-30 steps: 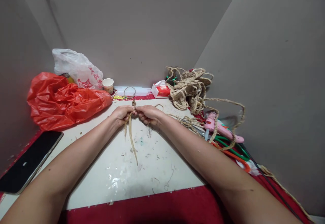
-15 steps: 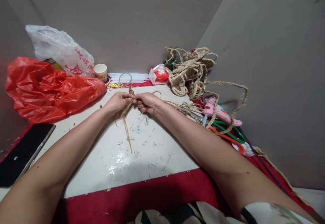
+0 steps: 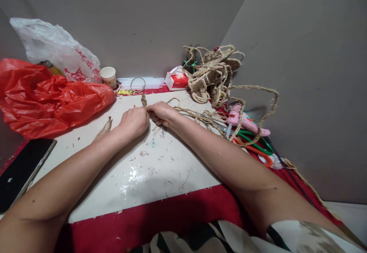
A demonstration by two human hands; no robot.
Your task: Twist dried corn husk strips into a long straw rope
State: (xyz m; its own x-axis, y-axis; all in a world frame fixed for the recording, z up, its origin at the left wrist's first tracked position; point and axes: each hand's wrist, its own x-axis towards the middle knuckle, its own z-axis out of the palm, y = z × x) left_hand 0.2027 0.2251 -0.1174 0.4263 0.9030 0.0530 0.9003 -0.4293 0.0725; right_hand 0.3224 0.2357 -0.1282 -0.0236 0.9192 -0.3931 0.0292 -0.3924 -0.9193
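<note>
Now the short twisted fibre braid [image 3: 143, 100] stands up between the two hands at the far middle of the white work board [image 3: 149, 168], its tip poking just above the knuckles. Half a second ago loose pale strands hung down from the hands over the board; these have been swept to the left, and a straw-coloured bundle [image 3: 102, 130] now shows beside the left forearm, so the hanging ends appear to have been pulled across and wound in, which I judge to be another turn of the twisting. The left hand [image 3: 134, 121] has rolled over into a closed fist with its back to the camera, fingers curled shut around the strands. The right hand [image 3: 161, 113] has its fingers pinched together on the base of the braid, touching the left. A jute cord [image 3: 197, 117] runs from under the right wrist to the tangled rope pile [image 3: 213, 77] at the back right. Near that lie a pink glue gun [image 3: 243, 121] and a tissue pack [image 3: 177, 80]; a paper cup [image 3: 109, 76], a red plastic bag [image 3: 43, 96] and a black phone [image 3: 21, 170] are on the left.
</note>
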